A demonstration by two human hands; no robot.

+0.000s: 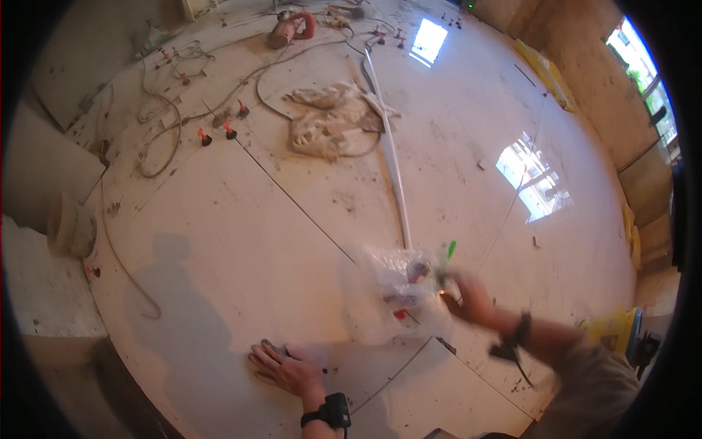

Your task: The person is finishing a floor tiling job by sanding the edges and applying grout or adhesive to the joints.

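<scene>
My left hand lies flat on a large pale floor tile, fingers apart, near the tile's front edge. A clear plastic bag with red and dark small pieces in it lies ahead and to the right of that hand. At the bag's right side is my right hand, blurred by motion, its fingers drawn together. A small green-tipped object sticks up from those fingers; blur hides its kind. Between my arms, a dark joint line runs across the tiles.
Past the bag stretches a long white strip, beside a crumpled dirty cloth sack. Farther off lie a red power tool, a looping cable and several red-topped tile levelers. A bucket stands at the left; a yellow bag lies at the right.
</scene>
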